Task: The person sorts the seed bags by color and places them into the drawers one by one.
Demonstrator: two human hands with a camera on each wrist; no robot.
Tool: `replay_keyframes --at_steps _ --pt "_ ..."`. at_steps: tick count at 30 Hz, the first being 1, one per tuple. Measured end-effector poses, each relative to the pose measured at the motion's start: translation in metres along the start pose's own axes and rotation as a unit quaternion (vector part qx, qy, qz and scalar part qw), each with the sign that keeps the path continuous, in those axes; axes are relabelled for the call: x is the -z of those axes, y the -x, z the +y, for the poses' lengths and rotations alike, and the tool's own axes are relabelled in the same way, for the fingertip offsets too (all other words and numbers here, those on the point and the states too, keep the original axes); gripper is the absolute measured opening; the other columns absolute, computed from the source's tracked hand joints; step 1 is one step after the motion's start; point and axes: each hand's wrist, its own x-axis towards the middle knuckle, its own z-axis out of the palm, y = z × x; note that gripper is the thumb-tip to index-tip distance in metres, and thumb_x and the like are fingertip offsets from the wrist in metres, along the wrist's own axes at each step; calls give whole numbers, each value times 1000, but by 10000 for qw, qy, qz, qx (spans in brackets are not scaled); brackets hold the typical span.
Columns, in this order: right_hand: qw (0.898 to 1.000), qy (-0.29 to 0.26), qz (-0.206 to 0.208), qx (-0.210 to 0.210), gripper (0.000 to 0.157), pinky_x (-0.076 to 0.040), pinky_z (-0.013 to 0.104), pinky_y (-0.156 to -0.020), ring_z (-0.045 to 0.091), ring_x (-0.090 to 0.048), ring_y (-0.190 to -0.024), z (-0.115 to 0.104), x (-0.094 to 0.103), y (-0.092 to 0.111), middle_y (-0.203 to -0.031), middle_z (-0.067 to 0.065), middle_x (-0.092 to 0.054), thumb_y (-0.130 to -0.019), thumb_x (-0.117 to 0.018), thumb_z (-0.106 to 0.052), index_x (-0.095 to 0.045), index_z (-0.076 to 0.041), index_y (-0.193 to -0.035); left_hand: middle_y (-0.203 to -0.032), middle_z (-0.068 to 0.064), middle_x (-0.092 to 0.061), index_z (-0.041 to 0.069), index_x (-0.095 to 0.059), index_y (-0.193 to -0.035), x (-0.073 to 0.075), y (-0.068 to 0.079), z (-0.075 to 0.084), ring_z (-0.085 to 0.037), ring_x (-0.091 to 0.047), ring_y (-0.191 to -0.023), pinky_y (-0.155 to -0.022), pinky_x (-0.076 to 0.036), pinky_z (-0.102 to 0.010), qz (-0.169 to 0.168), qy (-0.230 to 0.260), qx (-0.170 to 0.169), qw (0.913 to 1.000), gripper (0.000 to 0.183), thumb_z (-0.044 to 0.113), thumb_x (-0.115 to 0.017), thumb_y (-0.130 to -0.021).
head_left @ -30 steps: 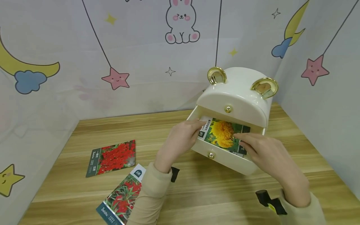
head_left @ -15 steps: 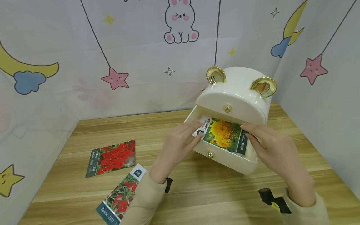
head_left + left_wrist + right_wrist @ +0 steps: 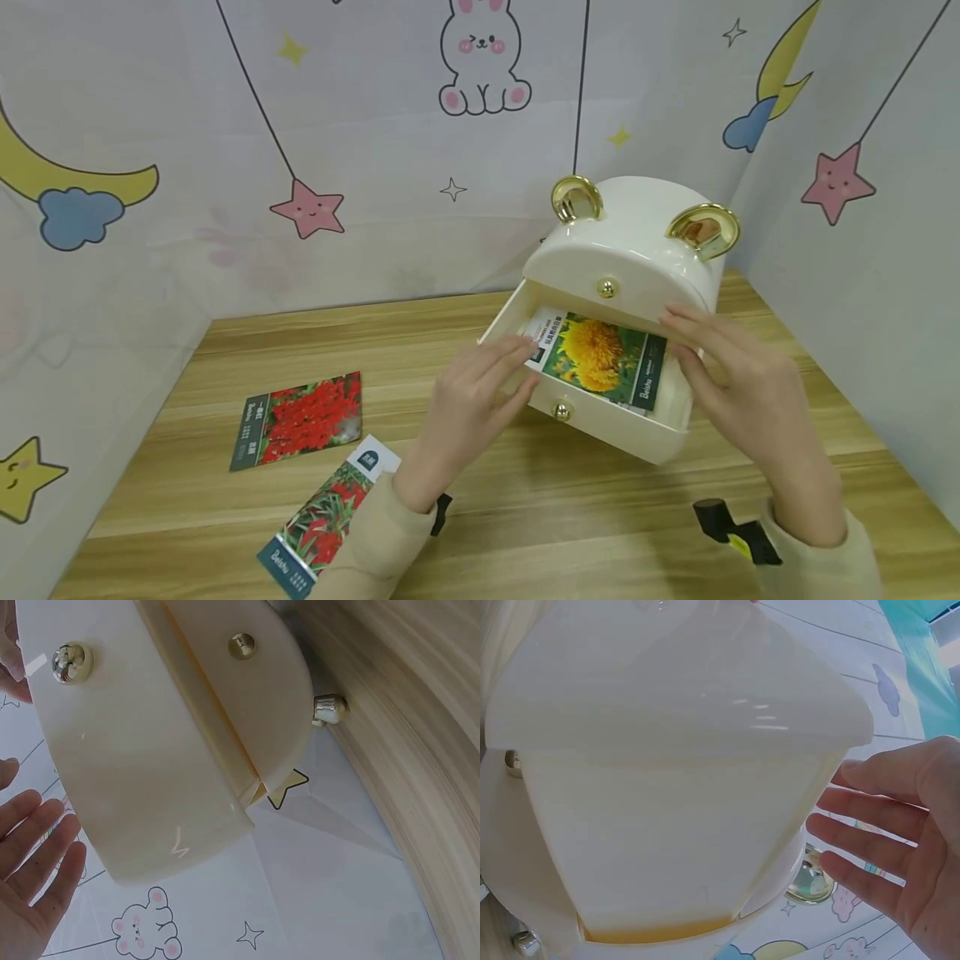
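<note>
A flower seed packet (image 3: 592,354) with a yellow bloom lies in the pulled-out drawer (image 3: 600,429) of a white cabinet (image 3: 637,217) with gold ears. Part of another paper edge shows beneath it. My left hand (image 3: 472,400) hovers over the drawer's left front corner, fingers loosely bent and holding nothing; whether they touch the rim I cannot tell. At the drawer's right side is my right hand (image 3: 742,383), its fingers spread near the cabinet front. The right wrist view shows those relaxed fingers (image 3: 870,847) beside the drawer, and the left wrist view shows spread left fingers (image 3: 45,855).
Two more seed packets lie on the wooden table to the left: a red-flowered one (image 3: 300,421), and a second (image 3: 330,517) partly covered by my left sleeve (image 3: 375,533). The cabinet's upper drawer (image 3: 637,287) is closed. A printed cloth wall (image 3: 390,250) stands behind.
Both hands have drawn away from the yellow-flowered packet, the left toward lower left, the right toward the right. The packet's dark right end is now uncovered. The cabinet stays put.
</note>
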Motion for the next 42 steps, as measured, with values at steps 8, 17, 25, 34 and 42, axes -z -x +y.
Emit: replay_keyframes --at_steps 8,17,25,34,42 --pt "9986 -481 107 -213 42 -32 8 -105 3 -50 -121 9 -4 0 -122 8 -61 -76 -67 1 -63 -10 -117 -105 -1 -67 9 -64 -111 2 8 8 -14 -63 -94 -80 -53 -24 122 126 -235 9996 34 22 -68 -80" --pt "9932 -929 256 -655 53 -31 11 -108 4 -44 -127 17 -6 -1 -132 9 -54 -75 -66 8 -57 -9 -124 -87 1 -67 9 -63 -109 -1 18 17 -10 -60 -77 -66 -50 -18 192 126 -304 9993 37 24 -71 -76" --pt "9896 -958 305 -1024 52 -26 12 -110 5 -38 -131 25 -8 -1 -138 5 -48 -84 -61 -6 -47 -14 -133 -95 1 -66 8 -62 -105 -6 25 22 -10 -62 -86 -77 -52 -18 -172 164 -199 9995 32 26 -69 -79" --pt "9652 -1709 -338 -1949 52 -16 36 -118 9 -22 -139 32 -8 0 -150 -3 -29 -95 -45 -15 -29 -26 -143 -100 0 -65 8 -60 -106 -12 29 25 -10 -63 -91 -83 -52 -16 -675 360 36 9971 31 25 -67 -81" --pt "9501 -2256 -439 -2110 51 -7 41 -119 5 -14 -141 41 -16 2 -153 -7 -19 -97 -38 -15 -23 -25 -145 -101 0 -62 8 -58 -106 -17 30 26 -9 -62 -91 -83 -51 -13 -788 691 243 9942 28 20 -65 -82"
